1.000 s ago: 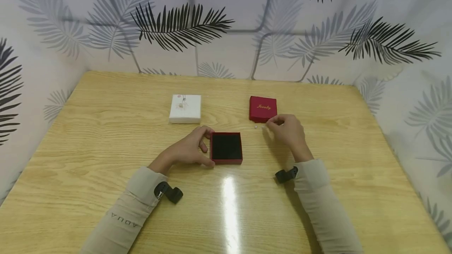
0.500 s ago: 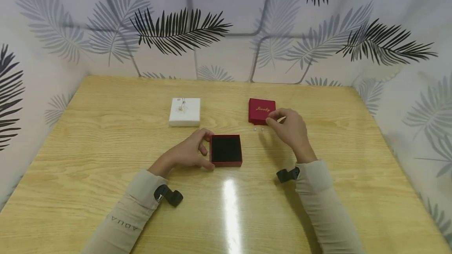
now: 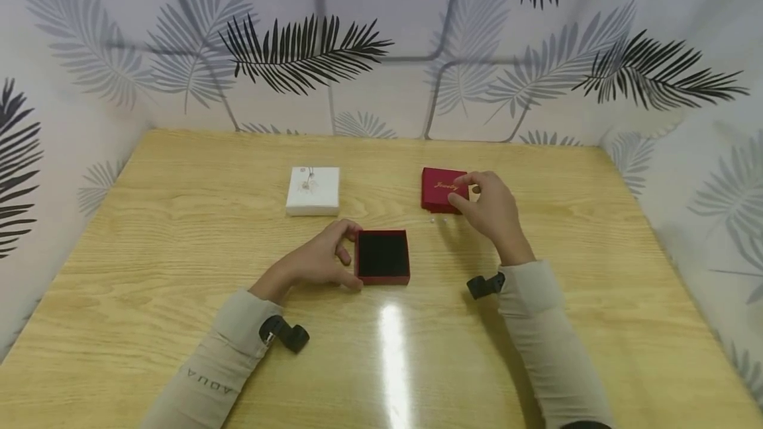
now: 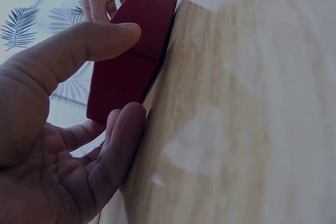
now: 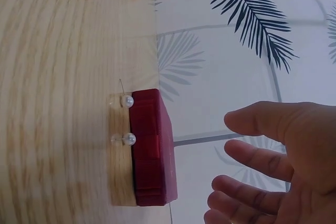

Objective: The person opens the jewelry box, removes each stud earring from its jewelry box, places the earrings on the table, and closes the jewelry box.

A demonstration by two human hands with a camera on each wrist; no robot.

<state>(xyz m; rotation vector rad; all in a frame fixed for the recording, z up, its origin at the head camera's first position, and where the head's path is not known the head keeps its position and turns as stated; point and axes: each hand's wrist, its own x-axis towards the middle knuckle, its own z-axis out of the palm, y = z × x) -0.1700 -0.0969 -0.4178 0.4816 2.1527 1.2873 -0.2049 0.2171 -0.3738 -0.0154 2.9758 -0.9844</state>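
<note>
My left hand (image 3: 318, 258) holds the left side of an open red box (image 3: 384, 281) lined with a black pad (image 3: 383, 253). In the left wrist view the thumb lies along the box's red side (image 4: 149, 17), with fingers at its other end. Above a red box lid (image 3: 438, 198) with gold "Jewelry" lettering, my right hand (image 3: 493, 209) hovers with relaxed, parted fingers, holding nothing. Two pearl stud earrings sit in front of that lid. The right wrist view shows one pearl earring (image 5: 128, 101) with its thin pin and a second pearl earring (image 5: 129, 139) beside it.
A white box (image 3: 312, 192) with a printed design stands at the back left of the wooden table (image 3: 179, 217). A curtain or wall covering with leaf patterns (image 3: 306, 51) rises behind the table's far edge. Light glares on the tabletop in front of the open box.
My right hand has lifted slightly away from the pearl earrings, up over the red lid, and its fingertips have spread apart. The left hand keeps its hold on the open box.
</note>
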